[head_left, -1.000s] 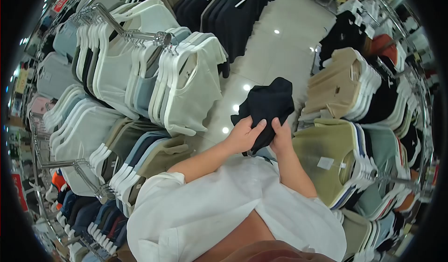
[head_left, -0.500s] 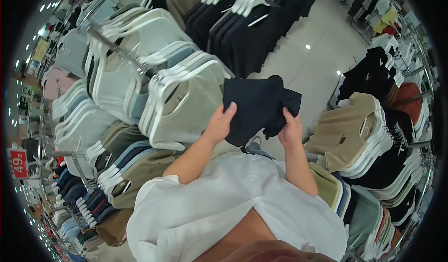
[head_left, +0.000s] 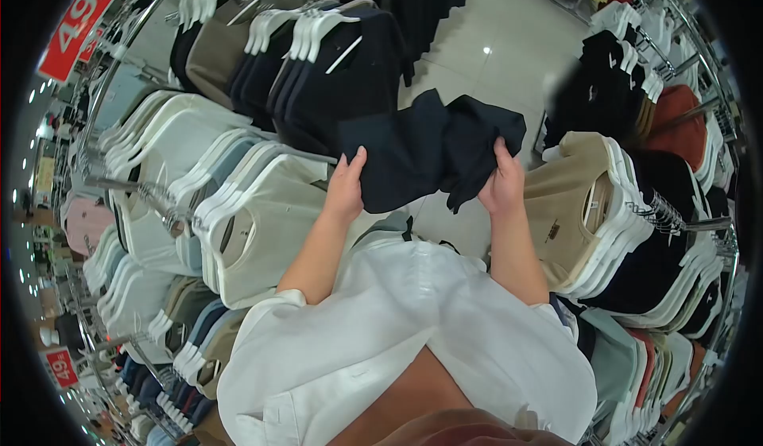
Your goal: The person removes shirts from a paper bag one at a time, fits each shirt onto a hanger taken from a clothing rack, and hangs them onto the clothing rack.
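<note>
A dark navy, almost black cloth (head_left: 409, 156) is held up in front of the white shirt I wear, partly unfolded and bunched on its right side. My left hand (head_left: 346, 182) grips its left edge, thumb on top. At the right edge, my right hand (head_left: 502, 180) pinches the crumpled part. Fingers of both hands are partly hidden behind the fabric. Dark garments on white hangers (head_left: 338, 76) hang just beyond the cloth.
Light tops on white hangers (head_left: 262, 231) fill the rack at left. Beige tops (head_left: 568, 207) and black ones hang at right from metal rails. A tiled floor aisle (head_left: 477, 40) runs ahead between racks. A red price sign (head_left: 79, 25) is at upper left.
The cloth went from a bundle held close between both hands to a wider spread, with the hands farther apart. The view has shifted, bringing the red sign at upper left into clearer view.
</note>
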`<state>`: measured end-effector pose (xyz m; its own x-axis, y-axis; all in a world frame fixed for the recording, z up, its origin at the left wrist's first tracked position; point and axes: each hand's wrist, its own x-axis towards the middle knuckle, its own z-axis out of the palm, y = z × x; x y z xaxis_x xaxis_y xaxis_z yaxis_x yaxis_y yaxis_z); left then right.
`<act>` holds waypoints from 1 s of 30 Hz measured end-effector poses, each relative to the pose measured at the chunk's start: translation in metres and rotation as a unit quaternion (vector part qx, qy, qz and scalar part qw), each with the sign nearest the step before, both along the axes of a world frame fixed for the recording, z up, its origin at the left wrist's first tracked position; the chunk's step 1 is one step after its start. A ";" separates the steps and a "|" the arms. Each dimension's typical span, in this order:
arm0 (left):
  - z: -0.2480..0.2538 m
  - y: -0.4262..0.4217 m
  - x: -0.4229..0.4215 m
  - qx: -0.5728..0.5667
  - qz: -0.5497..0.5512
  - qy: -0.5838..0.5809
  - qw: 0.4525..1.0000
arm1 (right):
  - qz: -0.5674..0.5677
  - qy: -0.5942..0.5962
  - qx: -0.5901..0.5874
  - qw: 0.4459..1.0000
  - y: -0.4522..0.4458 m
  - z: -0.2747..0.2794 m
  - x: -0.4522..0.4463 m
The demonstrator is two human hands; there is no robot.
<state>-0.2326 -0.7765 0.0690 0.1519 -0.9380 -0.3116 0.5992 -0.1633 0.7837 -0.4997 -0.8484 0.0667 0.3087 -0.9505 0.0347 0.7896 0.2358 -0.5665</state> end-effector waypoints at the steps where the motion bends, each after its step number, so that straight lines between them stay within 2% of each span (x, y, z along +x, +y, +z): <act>1: -0.006 -0.013 -0.004 0.014 -0.002 0.016 1.000 | 0.001 -0.014 0.000 1.000 -0.007 -0.002 -0.001; 6: -0.040 -0.081 -0.031 -0.047 -0.110 0.011 0.993 | 0.018 -0.064 0.013 0.998 -0.050 0.001 -0.011; 9: -0.056 -0.127 -0.050 -0.028 -0.150 -0.007 0.988 | 0.022 -0.055 -0.026 0.998 -0.085 0.005 -0.019; 12: -0.064 -0.185 -0.066 -0.018 -0.171 -0.033 0.985 | 0.016 -0.046 -0.008 0.999 -0.128 0.008 -0.025; 13: -0.063 -0.203 -0.069 -0.010 -0.174 -0.049 0.984 | -0.012 -0.018 -0.010 1.000 -0.146 0.011 -0.027; 15: -0.064 -0.239 -0.069 0.011 -0.176 0.002 0.984 | -0.065 0.037 -0.008 0.997 -0.177 0.016 -0.029; 16: -0.063 -0.256 -0.067 0.011 -0.179 0.016 0.984 | -0.101 0.120 0.023 0.987 -0.193 0.020 -0.031; 18: -0.063 -0.289 -0.063 -0.007 -0.173 0.033 0.984 | -0.170 0.279 0.080 0.942 -0.224 0.030 -0.032; 19: -0.064 -0.304 -0.063 -0.022 -0.164 0.038 0.985 | -0.195 0.404 0.057 0.892 -0.239 0.028 -0.031; 21: -0.060 -0.331 -0.064 -0.048 -0.149 0.036 0.987 | -0.232 0.628 0.010 0.742 -0.264 0.016 -0.030; 23: -0.051 -0.354 -0.064 -0.069 -0.138 0.018 0.988 | -0.256 0.739 -0.100 0.615 -0.279 0.005 -0.020; 25: -0.052 -0.376 -0.063 -0.082 -0.167 0.018 0.982 | -0.243 0.759 -0.204 0.568 -0.290 0.017 0.000; 27: -0.050 -0.392 -0.063 -0.081 -0.200 0.005 0.976 | -0.187 0.745 -0.248 0.590 -0.305 0.022 0.014; 29: -0.047 -0.406 -0.065 -0.073 -0.232 -0.020 0.970 | -0.149 0.670 -0.102 0.720 -0.316 0.034 0.028; 30: -0.046 -0.412 -0.066 -0.081 -0.235 -0.034 0.968 | -0.131 0.673 -0.085 0.723 -0.328 0.032 0.025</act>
<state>-0.2987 -1.1883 0.0229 -0.2894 -0.9439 -0.1589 0.4343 -0.2775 0.8570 -0.4743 -1.1765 0.0984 -0.0175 -0.9998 -0.0067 -0.4990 0.0145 -0.8665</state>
